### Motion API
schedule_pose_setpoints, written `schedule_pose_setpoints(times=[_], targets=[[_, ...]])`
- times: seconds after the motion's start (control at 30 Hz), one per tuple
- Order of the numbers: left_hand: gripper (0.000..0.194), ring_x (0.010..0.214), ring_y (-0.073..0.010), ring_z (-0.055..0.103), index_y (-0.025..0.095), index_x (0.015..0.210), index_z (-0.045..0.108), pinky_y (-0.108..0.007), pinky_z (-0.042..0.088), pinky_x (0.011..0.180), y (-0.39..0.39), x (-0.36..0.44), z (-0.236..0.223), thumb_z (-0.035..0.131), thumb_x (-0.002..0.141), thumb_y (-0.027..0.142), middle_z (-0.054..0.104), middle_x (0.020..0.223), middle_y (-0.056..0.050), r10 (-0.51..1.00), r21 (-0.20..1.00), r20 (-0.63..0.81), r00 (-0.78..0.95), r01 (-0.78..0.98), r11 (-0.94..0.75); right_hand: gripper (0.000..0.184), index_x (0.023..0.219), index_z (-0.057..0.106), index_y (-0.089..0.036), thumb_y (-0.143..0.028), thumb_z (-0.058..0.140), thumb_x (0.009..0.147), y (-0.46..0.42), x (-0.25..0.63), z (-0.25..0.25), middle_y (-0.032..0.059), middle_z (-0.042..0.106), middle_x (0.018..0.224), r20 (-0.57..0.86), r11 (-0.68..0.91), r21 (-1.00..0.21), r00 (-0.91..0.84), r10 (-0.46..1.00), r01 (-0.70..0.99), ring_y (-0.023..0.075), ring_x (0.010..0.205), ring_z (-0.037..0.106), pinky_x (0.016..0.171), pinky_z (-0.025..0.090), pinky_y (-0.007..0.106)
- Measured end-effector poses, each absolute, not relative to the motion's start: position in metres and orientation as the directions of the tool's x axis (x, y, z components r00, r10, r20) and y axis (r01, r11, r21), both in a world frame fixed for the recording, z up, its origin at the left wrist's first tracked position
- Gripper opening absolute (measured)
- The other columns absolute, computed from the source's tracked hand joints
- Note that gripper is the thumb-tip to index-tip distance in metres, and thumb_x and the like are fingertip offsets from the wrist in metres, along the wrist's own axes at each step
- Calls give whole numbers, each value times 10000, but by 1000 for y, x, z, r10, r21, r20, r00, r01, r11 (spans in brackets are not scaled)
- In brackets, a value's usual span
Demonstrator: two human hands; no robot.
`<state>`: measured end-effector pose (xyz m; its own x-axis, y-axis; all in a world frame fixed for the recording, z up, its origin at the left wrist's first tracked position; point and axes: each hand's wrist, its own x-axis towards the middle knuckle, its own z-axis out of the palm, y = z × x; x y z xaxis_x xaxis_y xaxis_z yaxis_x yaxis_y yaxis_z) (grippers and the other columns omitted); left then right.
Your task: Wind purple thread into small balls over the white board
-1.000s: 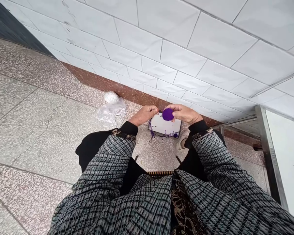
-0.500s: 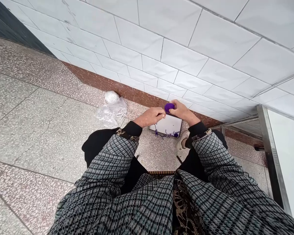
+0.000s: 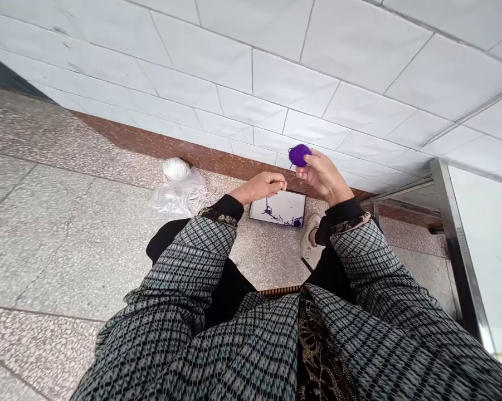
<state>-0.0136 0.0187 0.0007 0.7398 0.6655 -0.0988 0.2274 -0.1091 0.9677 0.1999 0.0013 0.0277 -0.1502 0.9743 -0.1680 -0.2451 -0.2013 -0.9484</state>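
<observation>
A small ball of purple yarn (image 3: 300,155) is held up in the fingers of my right hand (image 3: 323,175). To its left, my left hand (image 3: 261,186) is closed, pinching the purple strand that runs down from the ball. Under both hands, a white box or board with a dark rim (image 3: 257,211) lies on the floor. More purple yarn (image 3: 278,218) is strewn across it in loose tangles, with a little purple clump (image 3: 297,222) near its right corner. Part of the strand is hidden by my left fingers.
A white yarn ball (image 3: 176,168) and a clear plastic bag (image 3: 188,192) with white strands lie on the speckled floor (image 3: 87,239) at left. Ahead rises a white tiled wall (image 3: 217,72). A metal-framed table (image 3: 463,250) stands at right. A shoe (image 3: 309,234) is beside the box.
My right hand has lifted the purple ball up and to the right, away from my left hand. The gap between the hands has widened, with the strand showing between them. The view has shifted slightly.
</observation>
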Motion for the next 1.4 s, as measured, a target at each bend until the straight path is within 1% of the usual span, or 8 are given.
schedule_pose_setpoints(times=[0.13, 0.27, 0.5, 0.63, 0.83, 1.0, 1.2, 1.4], targets=[[190, 537, -94, 396, 142, 876, 689, -226, 331, 584, 14, -9, 3, 537, 968, 210, 455, 604, 50, 605, 976, -113, 789, 202, -82, 325, 1020, 485, -216, -275, 725, 810, 6, 188, 17, -34, 597, 870, -194, -198, -978, 59, 979, 60, 95, 667, 549, 659, 487, 251], [214, 607, -106, 449, 137, 876, 751, -248, 347, 638, 14, -11, 8, 588, 929, 265, 562, 663, 20, 622, 935, -74, 779, 271, -228, 290, 1026, 580, -167, -141, 673, 754, -2, 190, 14, -17, 616, 886, -186, -172, -826, 28, 982, 537, 132, 770, 539, 758, 450, 287], [212, 738, -144, 587, 147, 856, 770, -279, 410, 727, 16, -18, 11, 635, 890, 306, 720, 796, -31, 631, 843, -126, 765, 418, -338, 335, 1127, 663, -157, -107, 680, 796, -15, 206, 25, 63, 700, 1042, -499, -187, -611, -190, 846, 769, 142, 761, 600, 660, 469, 257], [204, 685, -135, 553, 151, 946, 793, -276, 406, 694, 14, -19, 14, 635, 867, 252, 689, 761, -22, 651, 834, -95, 753, 417, -361, 355, 1160, 657, -159, -106, 708, 813, -20, 208, 27, 115, 711, 1149, -610, -211, -578, -246, 753, 788, 137, 689, 648, 579, 526, 254], [189, 645, -131, 542, 158, 936, 799, -278, 432, 670, 20, -37, 22, 638, 853, 209, 659, 713, -12, 764, 830, -53, 643, 454, -324, 307, 1112, 665, -148, -115, 712, 811, -25, 216, 27, 60, 699, 937, -690, -123, -600, -434, 579, 790, 126, 636, 651, 549, 526, 222], [213, 942, -200, 702, 175, 919, 824, -326, 534, 928, 31, -59, 22, 619, 873, 208, 812, 1009, -74, 892, 810, 41, 451, 507, -294, 389, 1200, 667, -135, -120, 679, 811, -29, 225, 31, 24, 697, 927, -612, -51, -741, -642, 462, 670, 100, 653, 646, 632, 538, 214], [243, 748, -191, 607, 172, 954, 814, -322, 529, 827, 45, -88, 9, 582, 910, 231, 702, 725, -32, 990, 740, 19, 138, 665, -107, 411, 1230, 660, -129, -215, 757, 840, -38, 238, 42, 59, 722, 1056, -428, -143, -903, -816, 388, 406, 113, 811, 668, 764, 567, 222], [147, 1031, -281, 705, 195, 821, 798, -395, 544, 1017, 42, -78, -8, 655, 848, 219, 805, 994, -89, 888, 649, -150, 435, 721, -244, 540, 1244, 686, -129, -456, 884, 861, -43, 243, 35, 61, 716, 1057, -199, -277, -958, -868, 455, 74, 102, 801, 664, 742, 584, 213]])
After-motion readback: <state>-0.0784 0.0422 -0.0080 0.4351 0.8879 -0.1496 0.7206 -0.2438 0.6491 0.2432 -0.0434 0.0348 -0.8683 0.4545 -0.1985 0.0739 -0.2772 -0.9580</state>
